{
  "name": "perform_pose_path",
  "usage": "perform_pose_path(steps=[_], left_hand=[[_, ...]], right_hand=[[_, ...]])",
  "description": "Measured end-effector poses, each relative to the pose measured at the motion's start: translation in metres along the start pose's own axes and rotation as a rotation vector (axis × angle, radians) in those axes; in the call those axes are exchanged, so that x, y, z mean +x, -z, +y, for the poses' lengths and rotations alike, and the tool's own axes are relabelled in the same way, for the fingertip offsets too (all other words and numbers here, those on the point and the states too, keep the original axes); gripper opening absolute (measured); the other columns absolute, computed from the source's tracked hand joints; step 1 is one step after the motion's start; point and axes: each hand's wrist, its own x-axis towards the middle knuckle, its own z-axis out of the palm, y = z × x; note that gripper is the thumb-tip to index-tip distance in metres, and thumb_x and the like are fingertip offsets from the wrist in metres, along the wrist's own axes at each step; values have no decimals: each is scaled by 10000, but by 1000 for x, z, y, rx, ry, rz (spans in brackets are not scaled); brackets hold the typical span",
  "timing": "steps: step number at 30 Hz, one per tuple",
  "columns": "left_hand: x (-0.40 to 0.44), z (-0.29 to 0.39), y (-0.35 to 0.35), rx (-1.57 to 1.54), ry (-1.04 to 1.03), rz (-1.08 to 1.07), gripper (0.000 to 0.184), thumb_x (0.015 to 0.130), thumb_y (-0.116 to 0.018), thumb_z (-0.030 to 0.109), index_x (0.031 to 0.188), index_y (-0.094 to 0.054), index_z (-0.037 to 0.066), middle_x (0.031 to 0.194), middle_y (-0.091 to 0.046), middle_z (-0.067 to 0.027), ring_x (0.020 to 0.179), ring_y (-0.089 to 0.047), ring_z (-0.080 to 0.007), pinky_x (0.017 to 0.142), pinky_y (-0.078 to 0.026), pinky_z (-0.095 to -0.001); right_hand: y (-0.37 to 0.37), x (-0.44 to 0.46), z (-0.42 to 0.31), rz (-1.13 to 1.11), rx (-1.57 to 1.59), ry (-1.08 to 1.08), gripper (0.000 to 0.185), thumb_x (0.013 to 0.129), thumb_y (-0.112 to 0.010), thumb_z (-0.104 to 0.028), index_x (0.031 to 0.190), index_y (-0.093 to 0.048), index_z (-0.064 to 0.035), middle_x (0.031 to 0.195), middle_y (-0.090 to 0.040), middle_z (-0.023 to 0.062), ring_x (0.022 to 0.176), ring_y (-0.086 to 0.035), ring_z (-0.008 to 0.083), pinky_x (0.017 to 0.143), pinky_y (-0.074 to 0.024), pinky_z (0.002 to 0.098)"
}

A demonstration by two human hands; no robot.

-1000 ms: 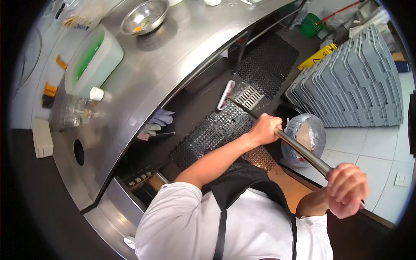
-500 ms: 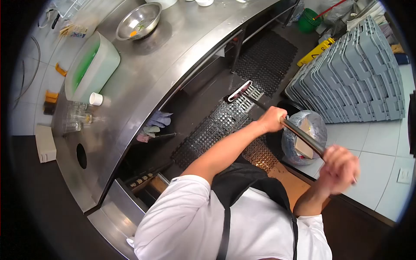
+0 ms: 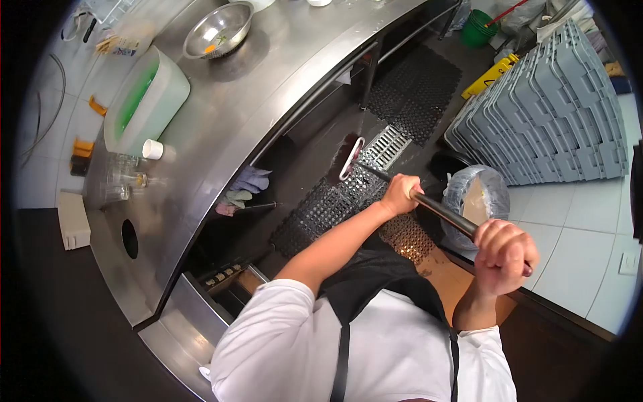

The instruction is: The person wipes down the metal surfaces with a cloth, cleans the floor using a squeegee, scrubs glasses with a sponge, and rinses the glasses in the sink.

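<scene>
A long-handled broom (image 3: pixel 443 213) slants across the middle of the view. Its head, with a white rim and dark reddish bristles (image 3: pixel 343 153), is down at the floor beside a metal drain grate (image 3: pixel 389 147). My left hand (image 3: pixel 400 194) is wrapped round the dark handle partway along. Higher up, close to the handle's end, my right hand (image 3: pixel 504 254) grips it in a closed fist. A perforated black rubber mat (image 3: pixel 321 201) lies below the broom head.
A steel counter (image 3: pixel 261 100) curves along the left, bearing a metal bowl (image 3: pixel 218 33) and a plastic tub (image 3: pixel 161 100). On the right stand stacked grey crates (image 3: pixel 536 120) and a lined bin (image 3: pixel 492 184). A yellow sign (image 3: pixel 490 76) and green bucket (image 3: pixel 477 28) are further back.
The broom head has moved left and down, off the drain grate, and turned more upright in view. Both hands have shifted left with the handle, still gripping it.
</scene>
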Motion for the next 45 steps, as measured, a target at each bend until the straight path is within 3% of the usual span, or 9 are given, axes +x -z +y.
perform_pose_path(steps=[6,10,15,18,30,35,40,43,45], left_hand=[[23,10,5,6,-60,-48,217,696,-651,52,609,-452,52,638,-626,-145,649,-645,-354,553,-482,-422],[7,63,23,127,-161,-66,232,684,-661,76,585,-451,83,599,-608,-99,623,-637,-312,605,-471,-387],[10,-41,5,299,-89,122,248,671,-681,159,577,-462,91,603,-552,-122,647,-573,-365,646,-413,-459],[12,-88,-17,313,-78,-57,291,728,-664,203,591,-436,84,635,-552,-140,674,-555,-373,660,-398,-461],[29,90,-47,47,-206,-180,220,690,-673,112,593,-481,63,600,-560,-155,618,-577,-382,579,-441,-453],[23,11,-69,200,-192,-73,237,702,-647,93,585,-448,41,622,-545,-190,657,-547,-446,585,-412,-520],[7,17,-90,133,11,-291,328,734,-711,129,577,-442,26,613,-550,-209,656,-575,-448,566,-441,-488],[6,71,-96,129,126,-403,320,729,-778,280,752,-556,51,768,-613,-187,756,-614,-362,677,-490,-420],[-11,115,-87,0,-89,-318,529,717,-798,340,1046,-524,28,1029,-578,-220,1002,-565,-361,864,-454,-421]], right_hand=[[-11,-6,-14,138,-29,38,342,919,-528,-137,616,-386,-65,493,-439,44,422,-412,157,426,-372,316],[-2,-1,-57,-75,120,237,425,914,-539,-161,542,-345,-91,487,-464,47,358,-408,153,364,-352,277],[20,-35,20,150,3,-71,325,884,-475,-14,567,-404,-29,519,-411,58,467,-404,170,514,-397,355],[10,-50,35,148,-156,-83,373,927,-480,-34,567,-386,-20,524,-444,60,470,-407,145,534,-422,337],[46,-14,-94,-4,48,270,349,904,-510,-80,582,-376,-60,487,-400,22,435,-368,151,426,-337,295],[52,-47,-42,537,-224,-107,367,923,-484,-48,566,-403,-26,502,-411,37,445,-395,149,463,-381,321],[43,-49,-46,408,-213,-87,386,933,-505,-29,564,-390,-34,488,-415,34,413,-389,126,471,-412,300],[46,-39,-90,325,-169,123,376,923,-538,-64,575,-398,-39,492,-431,37,403,-384,131,453,-402,297],[55,-43,-114,282,-88,262,265,917,-566,-82,679,-461,-37,493,-455,52,395,-405,138,426,-408,305]])
